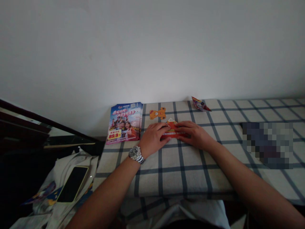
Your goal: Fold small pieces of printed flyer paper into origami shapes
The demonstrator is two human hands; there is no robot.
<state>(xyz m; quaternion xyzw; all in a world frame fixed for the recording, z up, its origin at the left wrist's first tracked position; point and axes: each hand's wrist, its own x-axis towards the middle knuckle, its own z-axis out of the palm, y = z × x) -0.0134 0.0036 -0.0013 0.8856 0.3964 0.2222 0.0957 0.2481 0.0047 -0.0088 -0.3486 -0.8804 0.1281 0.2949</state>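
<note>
A folded paper flyer (172, 129), red and orange with white print and a pointed top, lies on the checked tablecloth (171, 178). My left hand (152, 136), with a metal watch (136, 154) on its wrist, grips the flyer's left end, fingers at its top edge and thumb at its bottom. From the other side my right hand (196, 135) holds the right end, fingers and thumb closed about it. Both ends of the paper are partly hidden by my fingers. Just beyond the left hand is a brown bear picture (157, 113) on the cloth.
Left of my hands sits a stack of colourful flyers (125, 122). A small folded paper piece (200, 104) stands near the wall (152, 51). At the right is a pixelated dark item (267, 144). A phone (73, 183) rests on bags (64, 162) at the lower left.
</note>
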